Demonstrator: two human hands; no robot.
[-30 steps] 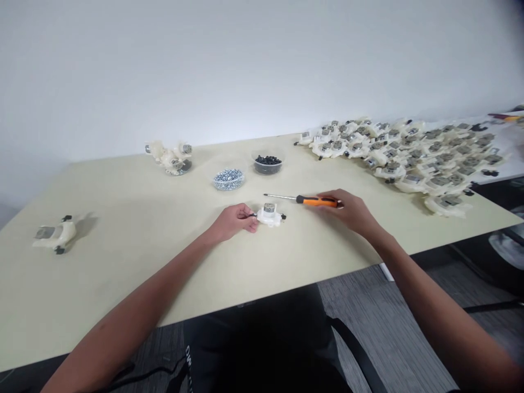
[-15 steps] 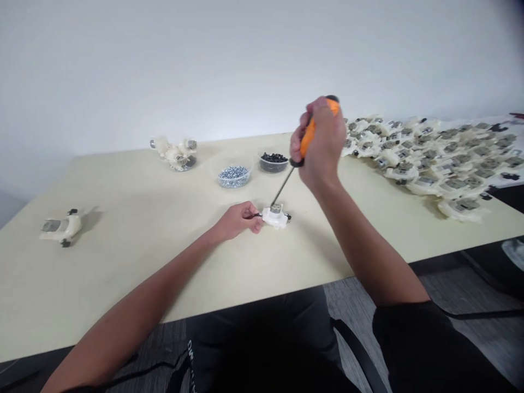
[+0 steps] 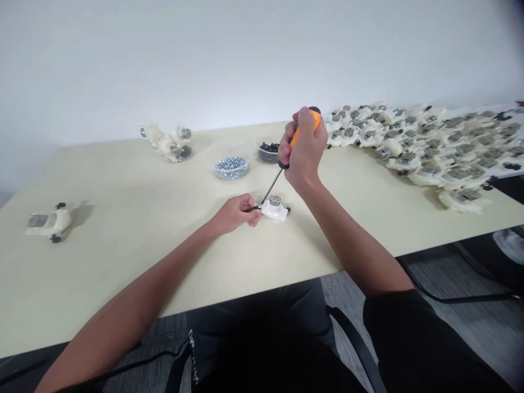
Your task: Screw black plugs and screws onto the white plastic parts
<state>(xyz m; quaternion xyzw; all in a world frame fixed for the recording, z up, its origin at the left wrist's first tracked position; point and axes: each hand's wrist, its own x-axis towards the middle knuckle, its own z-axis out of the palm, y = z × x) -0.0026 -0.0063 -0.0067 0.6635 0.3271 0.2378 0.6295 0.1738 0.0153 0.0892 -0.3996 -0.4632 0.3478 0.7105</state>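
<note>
My right hand (image 3: pixel 303 147) is wrapped round the orange and black handle of a screwdriver (image 3: pixel 272 186), its shaft slanting down to the left. The tip meets the left end of a white plastic part (image 3: pixel 275 212), where a small black piece (image 3: pixel 257 207) sticks out. My left hand (image 3: pixel 237 213) pinches that black piece between thumb and fingers and steadies the part on the table. A round grey piece stands on top of the white part, and another black bit shows at its right end.
Clear tubs of silver screws (image 3: pixel 231 167) and small black pieces (image 3: pixel 268 152) stand beyond my hands. Similar white assemblies (image 3: pixel 434 153) crowd the table's right side. One assembly (image 3: pixel 49 222) lies far left; a few more (image 3: pixel 166 143) rest on a dish at the back left.
The screwdriver has come down and left, its tip shifting from beside the round grey piece to the black piece at the part's left end. My left hand keeps its pinch.
</note>
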